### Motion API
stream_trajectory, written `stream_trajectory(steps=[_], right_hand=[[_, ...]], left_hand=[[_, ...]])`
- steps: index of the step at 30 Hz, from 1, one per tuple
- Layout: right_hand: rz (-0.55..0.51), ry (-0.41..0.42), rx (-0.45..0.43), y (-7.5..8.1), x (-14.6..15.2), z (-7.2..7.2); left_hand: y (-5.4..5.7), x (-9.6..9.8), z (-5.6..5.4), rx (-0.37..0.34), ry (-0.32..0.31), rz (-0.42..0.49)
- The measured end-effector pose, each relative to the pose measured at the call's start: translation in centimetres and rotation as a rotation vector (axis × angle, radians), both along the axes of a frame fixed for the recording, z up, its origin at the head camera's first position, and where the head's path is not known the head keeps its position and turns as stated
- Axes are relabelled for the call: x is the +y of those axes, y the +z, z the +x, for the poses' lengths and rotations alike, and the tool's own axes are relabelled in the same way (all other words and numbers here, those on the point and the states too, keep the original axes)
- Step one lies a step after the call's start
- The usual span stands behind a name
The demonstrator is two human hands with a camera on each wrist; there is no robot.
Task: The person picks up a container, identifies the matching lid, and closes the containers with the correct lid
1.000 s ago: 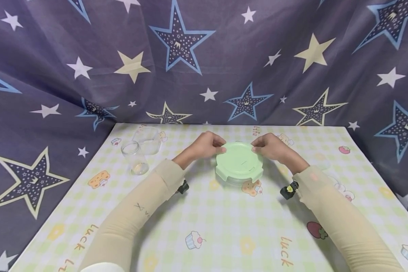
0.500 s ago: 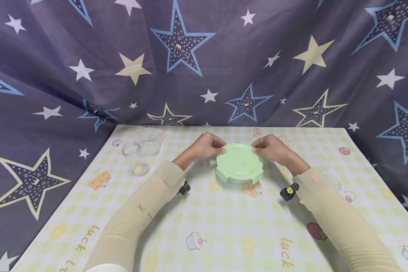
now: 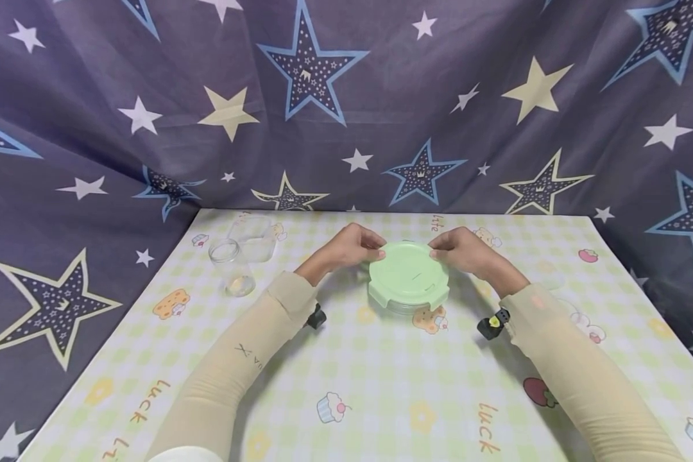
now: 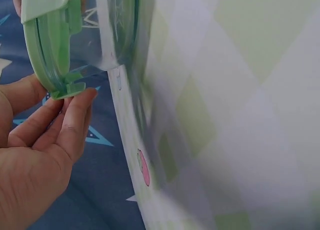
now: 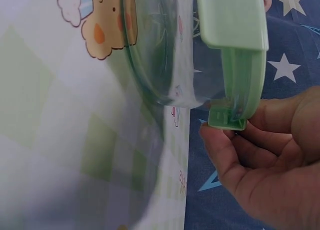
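- The side edges of the wrist views cut off the left hand (image 4: 37,155) and the right hand (image 5: 280,155).
- Between them, the lid (image 3: 410,271) ran past both top edges and, seen from the head, hid most of the bowl (image 3: 404,309).
- Left of the left hand, the clear box (image 3: 260,242) was too faint for its shape to be told.

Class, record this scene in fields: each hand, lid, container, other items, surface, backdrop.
Left hand: pinches lid's edge
Right hand: pinches lid's edge, opposite side
Lid: pale green, round, atop container
Container: clear, on tablecloth
Other items: clear jar, upright; second clear vessel behind it
Surface: checked tablecloth
Backdrop: starry curtain
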State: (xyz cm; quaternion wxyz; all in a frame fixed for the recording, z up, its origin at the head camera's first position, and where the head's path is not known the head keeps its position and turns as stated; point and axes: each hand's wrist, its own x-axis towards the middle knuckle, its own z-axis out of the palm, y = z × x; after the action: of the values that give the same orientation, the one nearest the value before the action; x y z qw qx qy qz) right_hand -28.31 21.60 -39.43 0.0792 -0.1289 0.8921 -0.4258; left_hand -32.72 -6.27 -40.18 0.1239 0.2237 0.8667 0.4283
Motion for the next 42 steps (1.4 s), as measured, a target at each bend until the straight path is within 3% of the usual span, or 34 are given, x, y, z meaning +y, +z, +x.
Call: stream_trajectory(steps=[12, 19, 26, 31, 42], right_hand=[[0.039, 0.013, 0.004, 0.3, 0.0, 0.1], [0.047, 0.037, 0.005, 0.6, 0.1, 0.2], [0.083, 0.041, 0.029, 0.7, 0.4, 0.2], [0.180, 0.048, 0.117, 1.2, 0.5, 0.8], [0.329, 0.282, 0.435, 2.2, 0.4, 4.3]], left_hand=[[-0.2, -0.2, -0.4, -0.045, -0.025, 0.028], [0.1, -0.3, -0.1, -0.014, -0.041, -0.017], [0.1, -0.5, 0.2, 0.173, -0.078, -0.085], [0.2, -0.6, 0.8, 0.302, -0.100, -0.081], [1.3, -2.2, 5.3, 0.594, -0.270, -0.165]])
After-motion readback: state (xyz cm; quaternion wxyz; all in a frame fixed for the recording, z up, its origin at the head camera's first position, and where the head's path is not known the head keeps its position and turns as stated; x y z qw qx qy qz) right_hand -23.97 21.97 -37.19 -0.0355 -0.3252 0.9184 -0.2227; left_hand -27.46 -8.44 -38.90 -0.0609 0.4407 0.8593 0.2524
